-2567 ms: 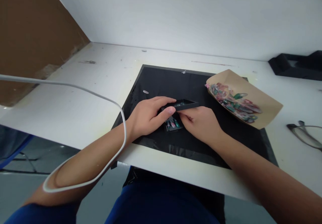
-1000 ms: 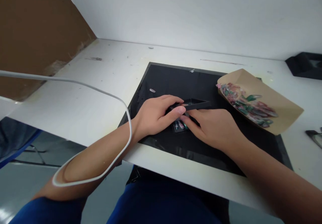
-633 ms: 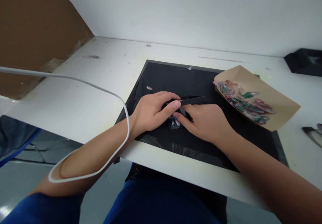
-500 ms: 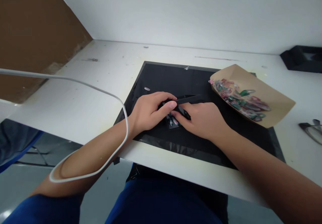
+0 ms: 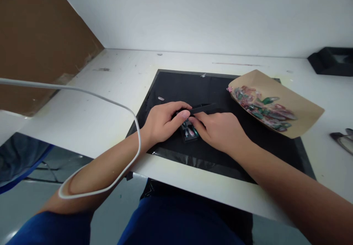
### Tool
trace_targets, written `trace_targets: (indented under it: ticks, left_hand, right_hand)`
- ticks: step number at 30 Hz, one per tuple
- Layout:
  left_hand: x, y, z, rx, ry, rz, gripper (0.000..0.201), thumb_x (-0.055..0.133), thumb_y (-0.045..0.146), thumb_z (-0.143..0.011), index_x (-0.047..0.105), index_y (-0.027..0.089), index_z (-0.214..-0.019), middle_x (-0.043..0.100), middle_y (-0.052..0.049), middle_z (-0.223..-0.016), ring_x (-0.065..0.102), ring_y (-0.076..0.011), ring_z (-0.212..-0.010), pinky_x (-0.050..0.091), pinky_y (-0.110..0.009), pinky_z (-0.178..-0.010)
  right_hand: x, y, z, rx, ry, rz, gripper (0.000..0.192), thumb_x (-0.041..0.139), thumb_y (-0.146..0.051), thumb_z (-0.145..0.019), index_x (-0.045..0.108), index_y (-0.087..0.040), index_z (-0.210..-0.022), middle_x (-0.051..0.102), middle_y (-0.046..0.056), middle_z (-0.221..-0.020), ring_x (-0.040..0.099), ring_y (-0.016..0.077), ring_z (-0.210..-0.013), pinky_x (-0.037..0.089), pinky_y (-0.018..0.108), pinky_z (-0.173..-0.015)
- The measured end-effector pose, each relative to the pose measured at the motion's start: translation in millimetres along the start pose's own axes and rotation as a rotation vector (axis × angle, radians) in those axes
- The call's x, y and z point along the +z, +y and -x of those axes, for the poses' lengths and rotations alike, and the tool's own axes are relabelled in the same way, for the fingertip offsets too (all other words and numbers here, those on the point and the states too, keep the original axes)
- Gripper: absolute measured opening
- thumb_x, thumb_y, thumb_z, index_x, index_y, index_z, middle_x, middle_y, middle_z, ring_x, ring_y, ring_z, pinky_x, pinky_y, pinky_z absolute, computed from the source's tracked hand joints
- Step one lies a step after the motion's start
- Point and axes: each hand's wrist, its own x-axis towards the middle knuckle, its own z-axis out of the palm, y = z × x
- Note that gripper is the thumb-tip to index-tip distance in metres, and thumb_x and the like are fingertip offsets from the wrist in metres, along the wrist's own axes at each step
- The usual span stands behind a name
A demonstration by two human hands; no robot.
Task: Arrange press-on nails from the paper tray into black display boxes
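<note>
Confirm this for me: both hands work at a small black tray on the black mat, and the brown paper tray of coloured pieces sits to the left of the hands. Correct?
Not quite. The head view shows the brown paper tray of coloured pieces to the right of the hands, not the left. The rest holds: left hand and right hand work at the small black tray on the black mat.

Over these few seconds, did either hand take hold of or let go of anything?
No. The left hand keeps its grip on the black tray, and the right hand stays at the small coloured pieces beneath it, its fingertips only shifting slightly. The paper tray of coloured pieces, the black mat and the white cable are unchanged.
</note>
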Motion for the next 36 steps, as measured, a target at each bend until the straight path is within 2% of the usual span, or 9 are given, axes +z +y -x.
trace_targets:
  ticks: [6,10,18,26,31,36]
  left_hand:
    - [0.4,1,-1,0.009,-0.002,-0.012,0.06,0.03,0.062,-0.103,0.071,0.02,-0.117,0.077,-0.005,-0.115,0.072,-0.0234,-0.104,0.053,-0.034,-0.091]
    - [0.1,0,-1,0.027,-0.011,-0.014,0.061,0.03,0.062,-0.103,0.071,0.019,-0.118,0.076,-0.006,-0.118,0.071,-0.0241,-0.108,0.052,-0.035,-0.093]
    - [-1.3,0,1,0.044,-0.027,0.006,0.059,0.032,0.061,-0.103,0.07,0.019,-0.119,0.074,-0.007,-0.122,0.07,-0.0236,-0.113,0.051,-0.035,-0.096]
    - [-4.0,-6,1,0.038,-0.07,0.03,0.064,0.033,0.069,-0.1,0.07,0.021,-0.122,0.074,-0.006,-0.123,0.071,-0.0245,-0.107,0.052,-0.037,-0.098]
    - [-2.3,-7,1,0.058,-0.04,0.042,0.065,0.031,0.068,-0.101,0.071,0.02,-0.12,0.074,-0.007,-0.122,0.07,-0.0258,-0.111,0.051,-0.038,-0.1]
    - [-0.9,-9,1,0.08,-0.009,0.036,0.069,0.026,0.069,-0.101,0.071,0.02,-0.119,0.074,-0.008,-0.122,0.07,-0.0263,-0.113,0.051,-0.039,-0.101]
  right_hand:
    - [-8,-1,-3,0.012,-0.102,0.009,0.031,0.042,-0.03,-0.104,0.07,-0.023,-0.115,0.079,0.006,-0.078,0.073,0.0231,-0.066,0.022,0.033,-0.054]
    - [-12,-2,-2,0.018,-0.119,0.013,0.03,0.044,-0.026,-0.102,0.07,-0.024,-0.117,0.079,0.005,-0.079,0.074,0.0243,-0.067,0.025,0.034,-0.053]
    - [-9,3,0,0.056,-0.089,-0.066,0.031,0.047,-0.031,-0.102,0.075,-0.03,-0.115,0.081,0.002,-0.099,0.076,0.0239,-0.08,0.036,0.032,-0.057]
    - [1,8,0,0.068,0.007,-0.23,0.041,0.053,-0.017,-0.094,0.076,-0.037,-0.121,0.08,-0.001,-0.112,0.076,0.0226,-0.097,0.049,0.031,-0.068]
    - [8,7,0,0.081,0.057,-0.352,0.037,0.054,-0.015,-0.094,0.079,-0.034,-0.114,0.08,-0.002,-0.112,0.076,0.0224,-0.102,0.054,0.032,-0.079]
    - [10,4,4,0.075,0.128,-0.414,0.032,0.052,-0.024,-0.1,0.075,-0.031,-0.122,0.08,-0.002,-0.112,0.076,0.0211,-0.1,0.055,0.032,-0.079]
